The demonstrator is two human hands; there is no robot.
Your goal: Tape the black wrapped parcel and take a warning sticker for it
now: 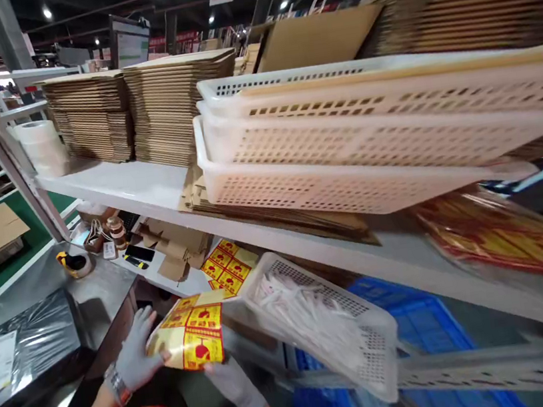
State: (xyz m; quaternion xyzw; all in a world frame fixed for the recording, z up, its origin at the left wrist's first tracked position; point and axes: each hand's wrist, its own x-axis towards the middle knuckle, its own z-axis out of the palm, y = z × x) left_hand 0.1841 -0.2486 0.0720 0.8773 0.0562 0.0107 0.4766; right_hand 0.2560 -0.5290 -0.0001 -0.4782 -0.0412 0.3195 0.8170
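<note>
A curled sheet of yellow and red stickers is held low in front of me by both gloved hands. My left hand, with a metal watch at the wrist, grips its left edge. My right hand holds it from below on the right side. Just beyond lies another yellow and red sticker sheet on the lower shelf. A white perforated basket with white plastic items sits right beside the held sheet.
Stacked white baskets and piles of flat cardboard fill the upper white shelf. A black wrapped parcel lies on the steel table at left, near a tape roll. A blue crate stands below.
</note>
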